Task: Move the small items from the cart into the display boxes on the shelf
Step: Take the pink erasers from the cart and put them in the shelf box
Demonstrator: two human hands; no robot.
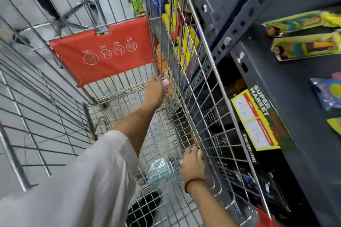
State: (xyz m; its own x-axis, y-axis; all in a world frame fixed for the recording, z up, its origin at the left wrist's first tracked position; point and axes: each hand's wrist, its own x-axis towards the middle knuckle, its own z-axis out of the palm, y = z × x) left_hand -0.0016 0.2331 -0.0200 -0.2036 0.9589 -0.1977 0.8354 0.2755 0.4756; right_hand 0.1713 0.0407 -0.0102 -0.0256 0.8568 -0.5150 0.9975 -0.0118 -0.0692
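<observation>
Head view, single frame.

Left hand (154,92): extended deep into the silver wire shopping cart (193,86), sleeve of loose white fabric (88,171) on the arm. Fingers curled at the cart's far right corner around a small pale pink item (165,83) (the grip itself is partly hidden by the hand and motion blur).

Right hand (192,164): thin red cord bracelet (192,182) at the wrist. Fingers hooked onto the right side grid of the cart; no item visible in them.

Small pale blue and green wrapped packet (160,169): lies on the cart's mesh floor, just left of the right hand.

Red plastic child-seat flap (103,51): smooth, printed with white circular symbols.

Grey perforated metal shelf (295,116): beside the cart on the right, bearing yellow-green rectangular cardboard display boxes (306,46), open-fronted.
</observation>
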